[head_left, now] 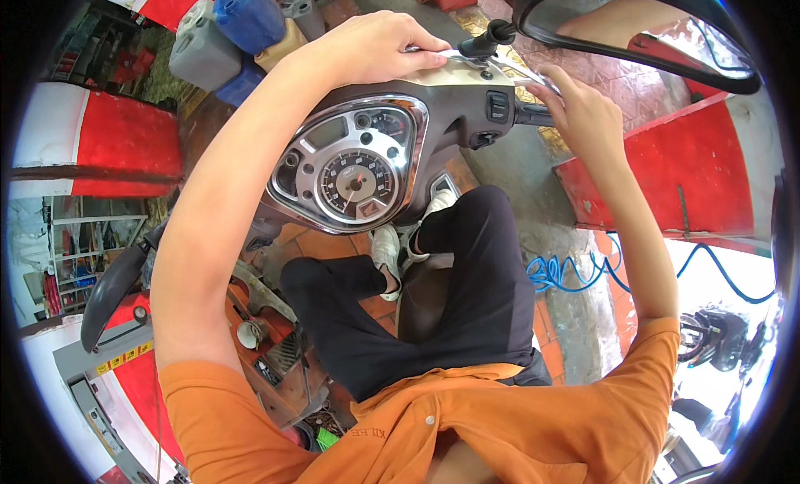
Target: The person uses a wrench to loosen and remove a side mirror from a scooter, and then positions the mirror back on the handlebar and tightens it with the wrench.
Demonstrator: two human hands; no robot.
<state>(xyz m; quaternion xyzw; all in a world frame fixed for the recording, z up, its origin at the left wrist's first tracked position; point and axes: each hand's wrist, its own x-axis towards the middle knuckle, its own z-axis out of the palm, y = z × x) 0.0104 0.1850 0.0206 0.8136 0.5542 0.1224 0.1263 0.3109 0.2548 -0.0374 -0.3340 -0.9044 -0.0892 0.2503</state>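
Note:
I sit astride a scooter, facing its round instrument cluster (354, 182) in a chrome surround. My left hand (387, 50) is up at the top of the front panel (442, 75), fingers closed on a thin silver piece (518, 70) along that edge. My right hand (587, 109) pinches the right part of this silver piece, above the right switch housing (498, 107) and handlebar grip (530, 113). A black mirror stem (479, 44) rises between my hands; whether the silver piece is fixed to the panel I cannot tell.
Several plastic jugs (242, 17) stand at the upper left. A mirror (633, 25) overhangs at top right. Red-and-white panels (650, 184) flank me, with a coiled blue hose (583, 271) at right. A metal shelf (92, 250) and grey machine (100, 376) are at left.

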